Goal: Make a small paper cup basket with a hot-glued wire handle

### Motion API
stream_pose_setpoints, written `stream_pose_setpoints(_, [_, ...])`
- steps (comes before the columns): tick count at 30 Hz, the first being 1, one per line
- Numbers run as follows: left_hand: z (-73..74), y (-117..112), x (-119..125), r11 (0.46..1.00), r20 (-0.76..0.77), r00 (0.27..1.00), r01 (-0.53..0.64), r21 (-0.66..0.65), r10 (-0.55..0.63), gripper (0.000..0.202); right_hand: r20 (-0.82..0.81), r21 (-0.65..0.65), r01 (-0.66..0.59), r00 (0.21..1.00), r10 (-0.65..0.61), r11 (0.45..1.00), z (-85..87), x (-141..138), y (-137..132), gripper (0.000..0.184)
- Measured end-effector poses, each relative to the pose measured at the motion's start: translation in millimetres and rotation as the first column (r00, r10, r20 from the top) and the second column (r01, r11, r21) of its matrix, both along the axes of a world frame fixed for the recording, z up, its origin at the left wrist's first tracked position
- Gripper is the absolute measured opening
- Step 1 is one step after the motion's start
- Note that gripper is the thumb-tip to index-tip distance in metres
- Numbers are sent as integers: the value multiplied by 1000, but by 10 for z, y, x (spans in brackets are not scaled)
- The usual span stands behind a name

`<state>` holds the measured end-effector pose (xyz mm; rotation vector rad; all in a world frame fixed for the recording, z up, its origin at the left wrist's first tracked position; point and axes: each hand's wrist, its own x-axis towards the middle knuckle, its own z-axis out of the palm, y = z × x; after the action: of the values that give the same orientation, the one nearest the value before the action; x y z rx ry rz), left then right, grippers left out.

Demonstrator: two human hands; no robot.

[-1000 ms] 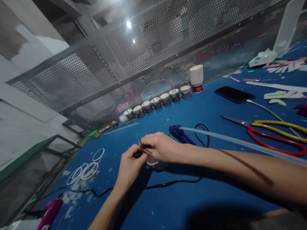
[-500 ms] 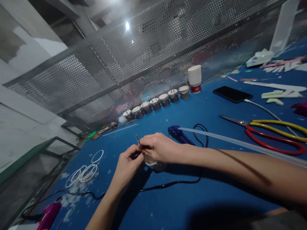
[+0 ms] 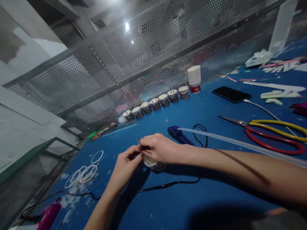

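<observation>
The right hand [image 3: 160,147] pinches a stick [image 3: 138,139] at ten o'clock on the cup [image 3: 154,165], apparently attaching it; what the left hand [image 3: 126,163] grips is unclear. Next needs steady pressure.

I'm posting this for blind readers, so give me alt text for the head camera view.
A person's left hand and right hand meet at a small cup on a blue table, a thin stick jutting up between them. Behind stand a row of similar cups and stacked paper cups; a blue glue gun, scissors and a phone lie to the right.
</observation>
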<state>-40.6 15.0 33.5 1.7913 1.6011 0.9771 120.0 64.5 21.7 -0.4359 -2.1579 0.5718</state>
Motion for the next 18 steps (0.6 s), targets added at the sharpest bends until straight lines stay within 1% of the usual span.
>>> stream_pose_setpoints(10, [-8, 14, -10, 1000, 3, 1000, -3, -16, 3, 13, 37, -30, 4, 999, -3, 1000, 12, 11, -7, 12])
stream_pose_setpoints(18, [5, 8, 22, 999, -32, 999, -19, 49, 21, 9, 42, -58, 6, 999, -3, 998, 26, 14, -13, 12])
